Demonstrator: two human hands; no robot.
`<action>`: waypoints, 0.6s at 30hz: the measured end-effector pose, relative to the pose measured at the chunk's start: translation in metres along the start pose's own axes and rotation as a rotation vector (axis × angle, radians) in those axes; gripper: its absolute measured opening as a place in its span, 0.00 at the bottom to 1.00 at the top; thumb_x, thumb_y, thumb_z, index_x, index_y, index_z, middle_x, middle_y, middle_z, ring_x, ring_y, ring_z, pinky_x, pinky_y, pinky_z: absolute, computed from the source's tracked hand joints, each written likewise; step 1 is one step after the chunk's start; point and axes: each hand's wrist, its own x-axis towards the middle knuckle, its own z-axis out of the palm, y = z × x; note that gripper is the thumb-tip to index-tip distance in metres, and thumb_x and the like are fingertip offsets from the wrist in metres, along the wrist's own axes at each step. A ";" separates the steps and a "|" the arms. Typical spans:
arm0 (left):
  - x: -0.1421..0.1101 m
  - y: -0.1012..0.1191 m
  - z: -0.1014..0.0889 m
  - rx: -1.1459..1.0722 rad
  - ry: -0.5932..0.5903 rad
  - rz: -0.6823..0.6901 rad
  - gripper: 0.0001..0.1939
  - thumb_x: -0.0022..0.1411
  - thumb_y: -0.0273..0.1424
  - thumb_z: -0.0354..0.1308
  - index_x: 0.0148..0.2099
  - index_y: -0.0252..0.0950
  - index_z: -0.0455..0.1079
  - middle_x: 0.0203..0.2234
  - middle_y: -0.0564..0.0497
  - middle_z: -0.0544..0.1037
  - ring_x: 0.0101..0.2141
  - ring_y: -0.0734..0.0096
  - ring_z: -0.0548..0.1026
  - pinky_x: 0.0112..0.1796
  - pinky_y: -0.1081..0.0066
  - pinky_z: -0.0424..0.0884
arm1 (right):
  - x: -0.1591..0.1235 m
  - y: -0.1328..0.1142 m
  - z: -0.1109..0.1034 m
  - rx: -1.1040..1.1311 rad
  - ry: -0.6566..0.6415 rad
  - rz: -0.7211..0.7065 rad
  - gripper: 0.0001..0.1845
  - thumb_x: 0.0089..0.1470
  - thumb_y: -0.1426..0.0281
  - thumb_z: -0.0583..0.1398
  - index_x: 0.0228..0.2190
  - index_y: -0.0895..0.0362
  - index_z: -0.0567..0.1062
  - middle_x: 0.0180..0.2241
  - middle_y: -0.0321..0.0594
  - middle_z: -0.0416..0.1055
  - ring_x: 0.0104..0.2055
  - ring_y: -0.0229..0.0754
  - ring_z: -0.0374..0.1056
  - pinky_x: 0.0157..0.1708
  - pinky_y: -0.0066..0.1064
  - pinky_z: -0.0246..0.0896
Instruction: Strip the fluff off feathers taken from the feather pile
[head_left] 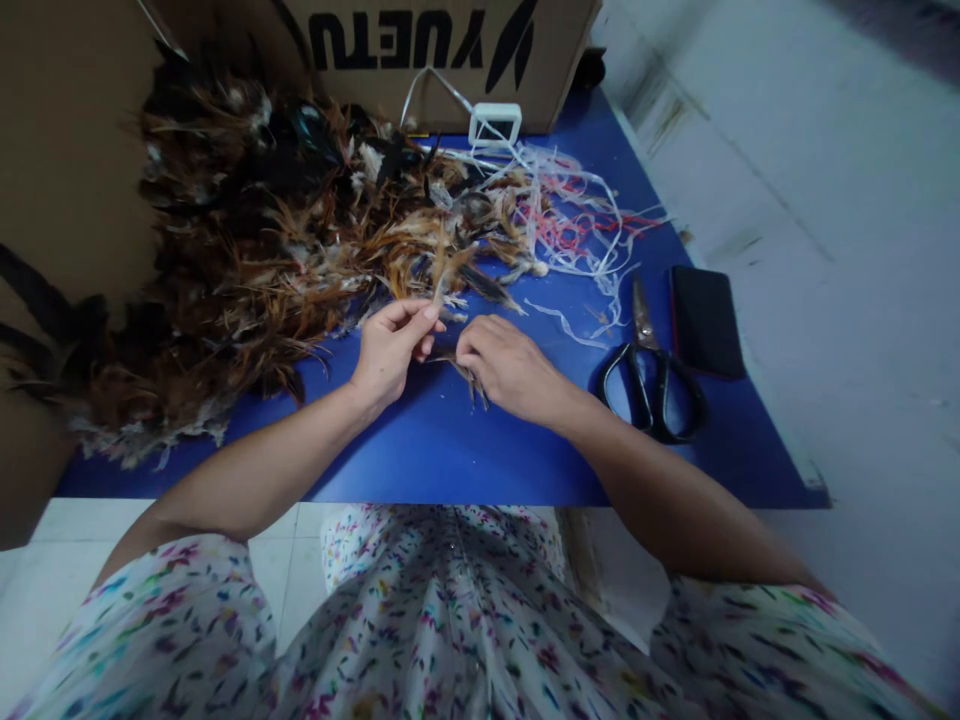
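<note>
My left hand (391, 350) pinches a light brown feather (442, 275) between thumb and fingers, its tip pointing up and away from me. Close beside it, my right hand (514, 365) is curled low over the table, fingers closed at some thin brown feathers (472, 385) that poke out beneath them. The right fingertips are partly hidden. Just beyond both hands lies a large heap of brown and black feathers (300, 240), spreading to the left. A dark loose feather (491, 288) rests at the heap's near right edge.
On the blue table (450, 460), black-handled scissors (652, 385) and a dark phone (705, 320) lie at the right. Tangled white and red strings (574, 225) sit behind them, near a small white-framed device (495, 125). A cardboard box (450, 90) stands at the back; a wall (825, 200) borders the right.
</note>
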 end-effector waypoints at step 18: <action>-0.001 -0.001 0.001 -0.010 -0.018 -0.005 0.17 0.48 0.40 0.73 0.33 0.36 0.73 0.26 0.55 0.78 0.17 0.84 0.68 0.17 0.78 0.59 | 0.000 0.015 -0.013 0.587 0.289 0.299 0.05 0.50 0.69 0.65 0.31 0.56 0.75 0.28 0.35 0.74 0.28 0.37 0.68 0.31 0.33 0.64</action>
